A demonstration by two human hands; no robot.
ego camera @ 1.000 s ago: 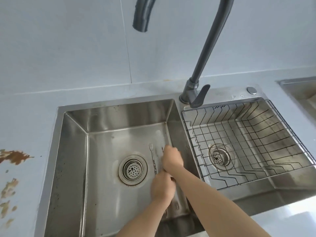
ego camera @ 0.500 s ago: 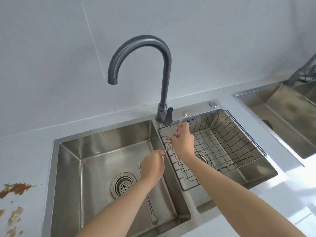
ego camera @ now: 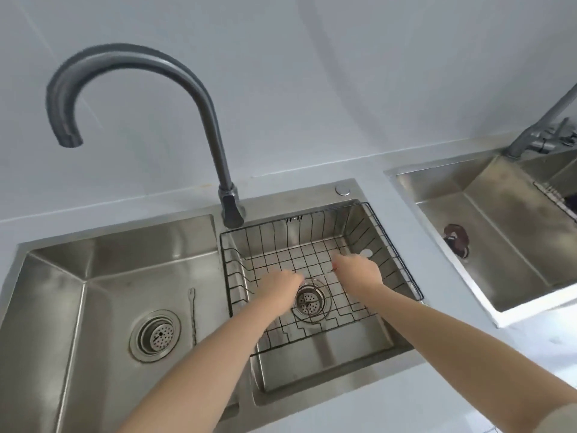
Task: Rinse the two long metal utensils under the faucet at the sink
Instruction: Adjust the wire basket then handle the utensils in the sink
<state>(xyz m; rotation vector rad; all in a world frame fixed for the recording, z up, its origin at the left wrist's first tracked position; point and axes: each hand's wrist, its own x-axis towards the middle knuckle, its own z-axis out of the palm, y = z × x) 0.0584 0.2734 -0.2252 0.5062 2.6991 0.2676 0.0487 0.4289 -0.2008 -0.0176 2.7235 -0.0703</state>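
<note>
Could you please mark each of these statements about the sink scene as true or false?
1. Water is running from the faucet. False: no stream is visible at its spout.
2. One long metal utensil lies in the left basin. True.
3. Both hands are over the left basin. False: the left hand and right hand are over the wire basket in the right basin.
4. The faucet spout curves over the left basin. True.
5. The wire basket is full of dishes. False: no dishes show in it.
</note>
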